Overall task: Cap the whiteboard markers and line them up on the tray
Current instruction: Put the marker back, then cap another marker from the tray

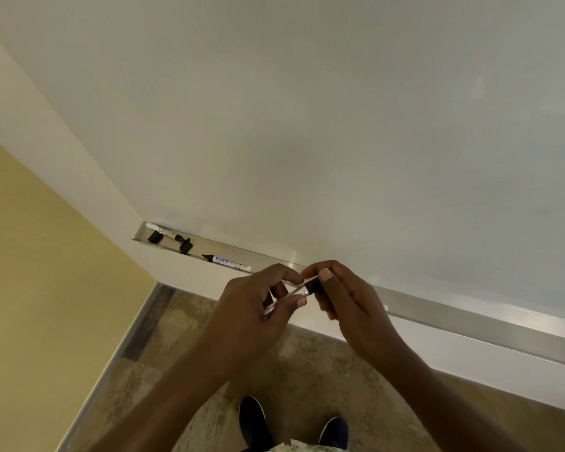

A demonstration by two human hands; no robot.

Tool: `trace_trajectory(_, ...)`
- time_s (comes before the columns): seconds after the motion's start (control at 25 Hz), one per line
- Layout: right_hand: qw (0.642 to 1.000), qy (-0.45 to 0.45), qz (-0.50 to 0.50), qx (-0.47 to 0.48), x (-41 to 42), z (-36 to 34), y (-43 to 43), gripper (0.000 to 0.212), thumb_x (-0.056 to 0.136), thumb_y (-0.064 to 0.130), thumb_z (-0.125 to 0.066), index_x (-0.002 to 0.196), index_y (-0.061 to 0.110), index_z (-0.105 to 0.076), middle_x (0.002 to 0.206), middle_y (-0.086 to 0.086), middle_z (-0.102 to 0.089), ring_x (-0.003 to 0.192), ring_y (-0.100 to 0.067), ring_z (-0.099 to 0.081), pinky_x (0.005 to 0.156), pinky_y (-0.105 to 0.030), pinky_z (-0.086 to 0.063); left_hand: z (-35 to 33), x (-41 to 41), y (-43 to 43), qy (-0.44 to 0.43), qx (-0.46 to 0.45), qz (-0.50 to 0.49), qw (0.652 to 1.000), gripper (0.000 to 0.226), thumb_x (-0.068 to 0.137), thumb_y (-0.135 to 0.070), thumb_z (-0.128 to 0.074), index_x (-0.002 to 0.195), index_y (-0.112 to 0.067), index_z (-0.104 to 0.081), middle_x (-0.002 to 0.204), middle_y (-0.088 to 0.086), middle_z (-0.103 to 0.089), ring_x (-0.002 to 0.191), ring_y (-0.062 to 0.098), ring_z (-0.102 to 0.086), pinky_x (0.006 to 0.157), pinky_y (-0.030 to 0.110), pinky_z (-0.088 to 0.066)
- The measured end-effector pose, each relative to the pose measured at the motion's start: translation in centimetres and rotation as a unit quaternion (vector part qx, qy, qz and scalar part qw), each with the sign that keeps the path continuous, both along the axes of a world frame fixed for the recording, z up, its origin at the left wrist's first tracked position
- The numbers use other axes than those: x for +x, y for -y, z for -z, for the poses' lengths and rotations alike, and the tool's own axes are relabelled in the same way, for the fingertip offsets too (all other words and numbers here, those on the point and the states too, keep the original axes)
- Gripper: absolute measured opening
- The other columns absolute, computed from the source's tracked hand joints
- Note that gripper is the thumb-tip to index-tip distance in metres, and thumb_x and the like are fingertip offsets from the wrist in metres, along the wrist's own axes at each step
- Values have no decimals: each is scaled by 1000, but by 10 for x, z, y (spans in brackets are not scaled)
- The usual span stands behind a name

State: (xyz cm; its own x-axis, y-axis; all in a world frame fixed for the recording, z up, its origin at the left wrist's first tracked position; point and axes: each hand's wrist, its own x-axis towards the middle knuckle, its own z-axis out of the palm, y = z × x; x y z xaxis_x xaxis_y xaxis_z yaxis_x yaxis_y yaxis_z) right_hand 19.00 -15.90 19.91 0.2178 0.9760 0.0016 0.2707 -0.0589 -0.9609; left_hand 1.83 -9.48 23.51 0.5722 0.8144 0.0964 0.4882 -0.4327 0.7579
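My left hand [261,305] grips the white barrel of a marker [294,292] just in front of the metal tray [470,324]. My right hand [343,295] pinches a black cap [311,285] at that marker's end; the cap touches the barrel. On the tray's left part lies an uncapped marker with a blue label [226,260], tip pointing left. Further left another white marker [163,231] lies against the board. Two loose black caps [155,236] [186,245] rest beside it.
The whiteboard [307,109] fills the view above the tray. A yellow wall [40,272] stands at the left. Below are a speckled floor [307,370] and my two dark shoes [253,422].
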Motion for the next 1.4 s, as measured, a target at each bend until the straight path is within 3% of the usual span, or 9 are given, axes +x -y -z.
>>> trace_trajectory(0.16,999,-21,37,19,-17,5,12,35,100,47,-39,94,18,-57,68,-4,-57,56,-11,-48,53,-31,-40,-5,11,20,-5,50,1,999,9,92,-34,-64,85,-27,-64,63,-23,-47,71,-7,-55,62,3,-39)
trace_trajectory(0.32,996,-55,70,1,-20,9,18,32,102,43,-42,94,15,-54,67,2,-58,58,-13,-52,55,-37,-43,0,23,29,-22,61,3,998,15,91,-27,-64,78,-27,-57,62,-21,-41,59,-1,-49,57,7,-37)
trace_trajectory(0.4,995,-66,74,-17,-18,11,21,30,101,39,-43,95,13,-54,66,4,-58,58,-9,-52,55,-31,-44,3,28,32,-30,57,7,998,21,91,-25,-65,76,-31,-50,62,-21,-41,58,-1,-47,56,8,-35)
trace_trajectory(0.64,990,-107,65,-58,-12,20,34,33,97,45,-42,95,15,-55,64,7,-58,56,-5,-51,54,-21,-41,12,35,38,-44,48,28,998,20,87,-33,-59,76,-36,-43,61,-23,-38,57,-2,-47,54,8,-29)
trace_trajectory(0.92,989,-125,40,-71,13,37,18,32,104,33,-41,96,12,-63,65,-3,-53,55,-10,-44,50,-21,-36,40,33,13,-63,29,65,996,8,91,-31,-56,88,-25,-61,72,-14,-52,64,7,-51,57,19,-38)
trace_trajectory(1.04,982,-149,67,-97,20,49,18,22,103,28,-46,102,17,-66,72,-3,-65,58,-16,-52,51,-26,-41,62,37,5,-75,17,93,993,12,92,-25,-54,97,-20,-64,76,-17,-48,67,3,-48,60,15,-32)
trace_trajectory(1.2,963,-191,122,-145,35,64,21,20,102,30,-49,112,20,-63,93,-8,-73,69,-24,-64,56,-33,-47,90,45,-7,-60,-22,27,998,11,93,-17,-60,101,-15,-67,83,-6,-62,72,4,-55,64,13,-39)
trace_trajectory(1.28,963,-168,135,-163,45,73,25,19,102,31,-50,110,21,-64,93,-7,-73,72,-23,-66,59,-33,-48,101,50,-18,-41,-66,-35,996,10,93,-15,-62,101,-18,-66,82,-5,-66,73,5,-60,63,12,-41)
trace_trajectory(1.4,969,-99,141,-177,55,87,31,17,101,31,-51,107,21,-64,91,-2,-73,74,-21,-69,58,-24,-49,116,58,-39,-24,-117,-110,987,9,92,-17,-63,99,-22,-64,81,-5,-70,75,12,-66,65,24,-51)
